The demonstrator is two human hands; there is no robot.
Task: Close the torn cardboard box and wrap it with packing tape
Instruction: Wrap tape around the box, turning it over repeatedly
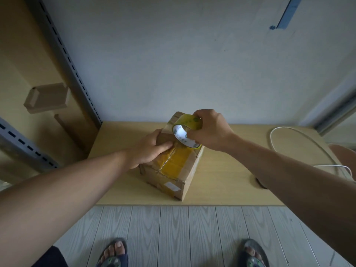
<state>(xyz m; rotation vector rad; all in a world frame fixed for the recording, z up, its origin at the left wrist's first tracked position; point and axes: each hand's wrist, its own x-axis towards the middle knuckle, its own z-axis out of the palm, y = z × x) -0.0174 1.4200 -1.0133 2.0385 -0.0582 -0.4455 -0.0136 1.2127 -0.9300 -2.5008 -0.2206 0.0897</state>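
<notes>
A cardboard box (174, 166) is seen from above, set at an angle near the middle of a pale wooden table (221, 182). One lower corner of the box lies close to the table's front edge, while its far end points toward the grey wall (183, 54) behind. A yellowish strip of tape (176, 163) is laid along the closed top of the box, running lengthwise.

The left hand (148, 149) is pressed flat on the left side of the box top, fingers spread narrowly, the thumb reaching toward the tape strip. The right hand (211, 130) is curled around a tape roll (185, 134), which is held upright on the far part of the box top, touching the strip.

Bare tabletop is left open on both sides of the box, wider on the right. A white cable (300, 143) is looped near the table's right edge, well apart from the box. A slotted metal upright (73, 70) is stood at the table's back left corner. Grey plank flooring (173, 234) is seen below the front edge.
</notes>
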